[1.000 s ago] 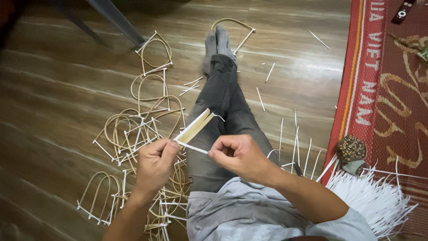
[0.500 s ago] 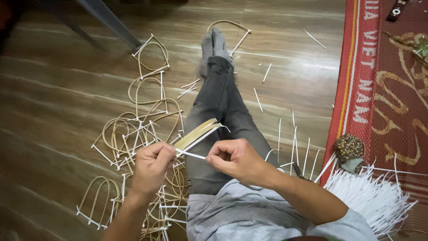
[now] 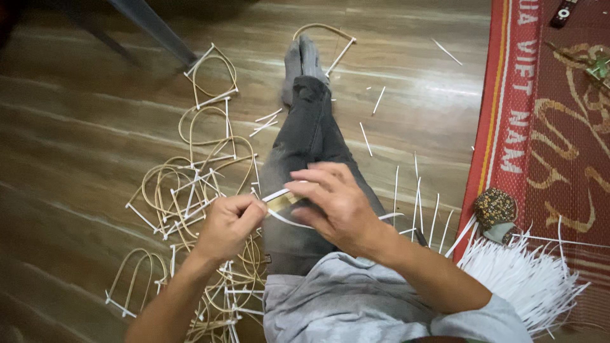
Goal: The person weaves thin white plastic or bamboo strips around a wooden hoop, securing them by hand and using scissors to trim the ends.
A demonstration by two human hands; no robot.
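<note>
I sit on a wooden floor with my legs in dark trousers (image 3: 311, 133) stretched out ahead. My left hand (image 3: 230, 223) pinches the near end of a thin pale cane strip (image 3: 283, 198) above my lap. My right hand (image 3: 333, 204) lies over the same strip from the right, its fingers spread across it and covering most of its length. A white strip curves out beneath that hand. How far the strip reaches past my fingers is hidden.
A heap of bent cane arches with white crossbars (image 3: 190, 190) lies on the floor to my left. A bundle of white sticks (image 3: 521, 279) fans out at lower right beside a small speckled object (image 3: 494, 208). A red patterned mat (image 3: 553, 114) borders the right. Loose sticks (image 3: 416, 197) are scattered.
The strip stuck up and away from my lap before; now it lies lower, and my right hand has slid forward over it, covering it. My left hand keeps its pinch.
</note>
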